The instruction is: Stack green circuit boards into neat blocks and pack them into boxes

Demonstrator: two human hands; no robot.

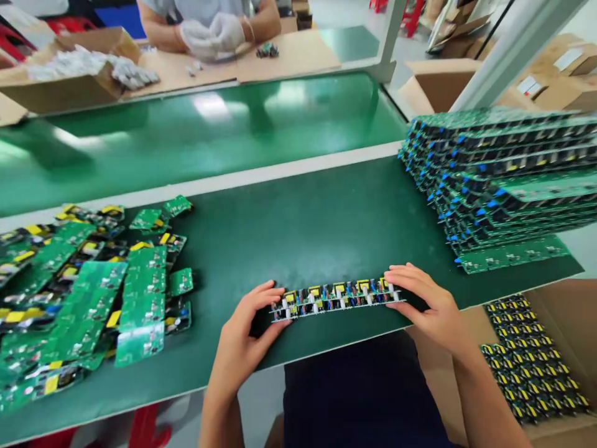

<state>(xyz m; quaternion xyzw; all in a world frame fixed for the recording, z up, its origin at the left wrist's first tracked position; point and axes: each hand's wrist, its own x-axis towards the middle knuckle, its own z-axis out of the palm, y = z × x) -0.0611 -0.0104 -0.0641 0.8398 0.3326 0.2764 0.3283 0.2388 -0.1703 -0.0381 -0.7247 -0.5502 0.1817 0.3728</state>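
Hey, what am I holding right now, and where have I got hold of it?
A long piece of circuit board, held at both ends: your left hand at the left end, your right hand at the right, each between thumb and fingers.

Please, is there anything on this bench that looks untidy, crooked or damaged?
Nothing looks clearly damaged, including the held strip of boards. The left pile is jumbled: pieces overlap at different angles. The right stack is more orderly, but its layers are not flush and its lowest board juts out on the near side.
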